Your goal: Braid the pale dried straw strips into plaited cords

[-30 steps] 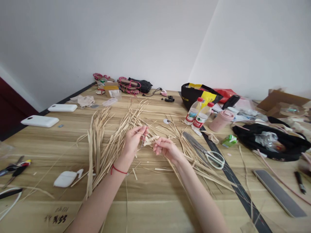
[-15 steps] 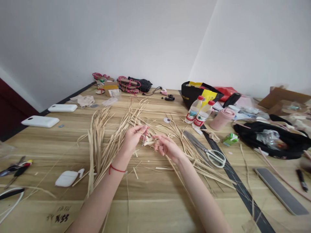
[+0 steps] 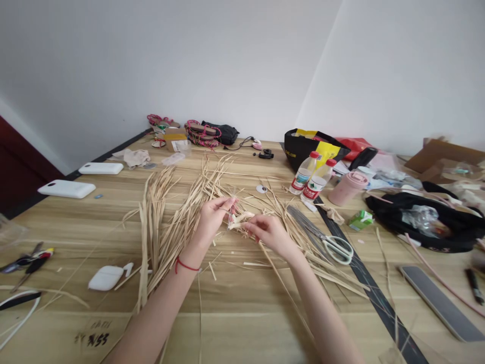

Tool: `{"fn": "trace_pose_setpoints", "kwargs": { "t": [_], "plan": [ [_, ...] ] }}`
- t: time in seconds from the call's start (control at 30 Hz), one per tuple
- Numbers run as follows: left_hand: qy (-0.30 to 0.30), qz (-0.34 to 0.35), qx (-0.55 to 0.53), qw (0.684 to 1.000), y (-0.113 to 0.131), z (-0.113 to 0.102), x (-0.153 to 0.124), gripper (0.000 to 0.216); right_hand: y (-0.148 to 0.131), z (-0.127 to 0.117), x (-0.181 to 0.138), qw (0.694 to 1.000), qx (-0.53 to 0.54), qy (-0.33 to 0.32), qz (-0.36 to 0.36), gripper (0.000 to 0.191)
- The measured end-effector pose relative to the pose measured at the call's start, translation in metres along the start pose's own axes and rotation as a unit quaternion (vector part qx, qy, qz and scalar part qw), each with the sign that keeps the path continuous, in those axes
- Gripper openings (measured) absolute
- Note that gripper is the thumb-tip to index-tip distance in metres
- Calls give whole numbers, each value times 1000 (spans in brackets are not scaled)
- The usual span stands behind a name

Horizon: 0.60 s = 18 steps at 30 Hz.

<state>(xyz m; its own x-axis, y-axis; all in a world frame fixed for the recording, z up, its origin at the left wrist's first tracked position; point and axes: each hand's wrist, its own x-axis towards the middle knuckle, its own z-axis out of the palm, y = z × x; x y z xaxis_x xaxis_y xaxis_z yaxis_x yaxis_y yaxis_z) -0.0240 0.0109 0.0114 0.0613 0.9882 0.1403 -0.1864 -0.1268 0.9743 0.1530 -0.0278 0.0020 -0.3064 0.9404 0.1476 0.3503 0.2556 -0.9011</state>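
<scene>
Above the middle of the table, my left hand (image 3: 215,216) is closed in a pinch on a thin, shiny, needle-like rod (image 3: 229,219) that points downward. Facing it, my right hand (image 3: 272,233) pinches a small pale piece of straw work (image 3: 241,219) between thumb and fingers. The rod's tip is beside this piece; whether it passes through the straw cannot be made out. A long straw strip (image 3: 280,277) trails from under my right hand toward the front. Loose straw strips (image 3: 189,212) lie spread behind and to the left of my hands.
Scissors (image 3: 337,247) lie on straw at the right. Two water bottles (image 3: 315,181), a pink cup (image 3: 348,188) and a black bag (image 3: 299,149) stand behind them. A white earphone case (image 3: 106,278) is at the left, with white power banks (image 3: 67,188) farther back.
My right hand's fingers, looser before, have closed in a pinch on the pale straw piece. My left hand keeps the rod, now held more upright. The view has shifted slightly.
</scene>
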Motion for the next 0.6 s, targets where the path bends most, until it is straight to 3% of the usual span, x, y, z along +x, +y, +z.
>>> {"fn": "trace_pose_setpoints", "kwargs": {
  "t": [0.23, 0.37, 0.6],
  "plan": [
    [-23, -13, -4, 1000, -6, 0, 3, 30, 4, 0, 1, 997, 21, -66, 46, 32],
    [-15, -14, -35, 999, -4, -1, 3, 34, -1, -13, -2, 994, 42, -90, 46, 33],
    [32, 11, -104, 994, -2, -6, 5, 39, -4, -47, -17, 956, 33, -270, 113, 26]
  ]
}}
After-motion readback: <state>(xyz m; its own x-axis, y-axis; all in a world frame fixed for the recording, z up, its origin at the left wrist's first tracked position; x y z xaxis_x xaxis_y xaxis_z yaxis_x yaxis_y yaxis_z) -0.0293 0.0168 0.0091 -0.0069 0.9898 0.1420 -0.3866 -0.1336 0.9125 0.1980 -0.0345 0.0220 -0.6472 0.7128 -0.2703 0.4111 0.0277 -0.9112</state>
